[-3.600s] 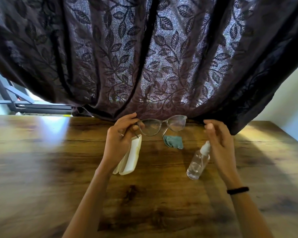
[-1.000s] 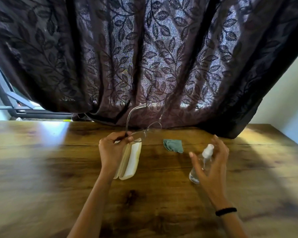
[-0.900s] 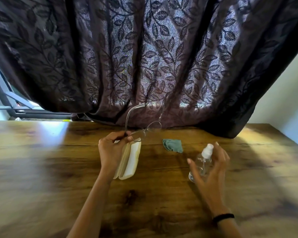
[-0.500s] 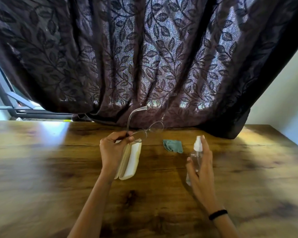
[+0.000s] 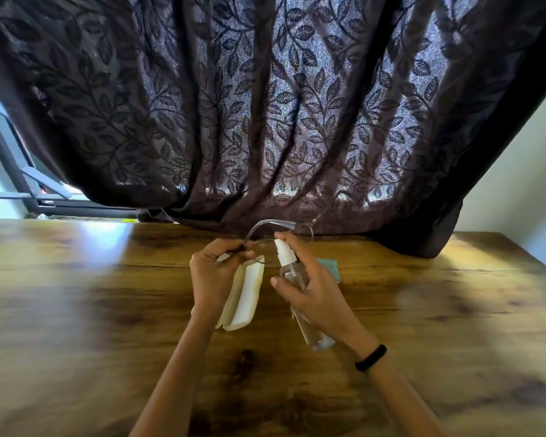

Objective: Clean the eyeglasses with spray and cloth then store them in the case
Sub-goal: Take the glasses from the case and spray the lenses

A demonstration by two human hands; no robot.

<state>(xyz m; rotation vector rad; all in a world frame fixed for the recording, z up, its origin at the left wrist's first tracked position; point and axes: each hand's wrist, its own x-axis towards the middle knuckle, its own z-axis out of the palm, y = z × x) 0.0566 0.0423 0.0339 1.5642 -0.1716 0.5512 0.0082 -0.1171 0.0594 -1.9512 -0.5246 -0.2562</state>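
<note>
Spray time: the right hand point(image 5: 316, 291) is wrapped around the clear spray bottle point(image 5: 293, 279), index finger up on the white nozzle, which points at the eyeglasses point(image 5: 270, 230). The left hand point(image 5: 215, 272) pinches the frame near a hinge, holding it above the open cream case point(image 5: 243, 298) lying on the wooden table point(image 5: 76, 294). The teal cloth point(image 5: 330, 268) waits just behind the right hand. Best play, I'd say: aim squarely at each lens, give one light press, tilt the frame away from the case so no mist lands inside, and keep that pinch off the glass.
</note>
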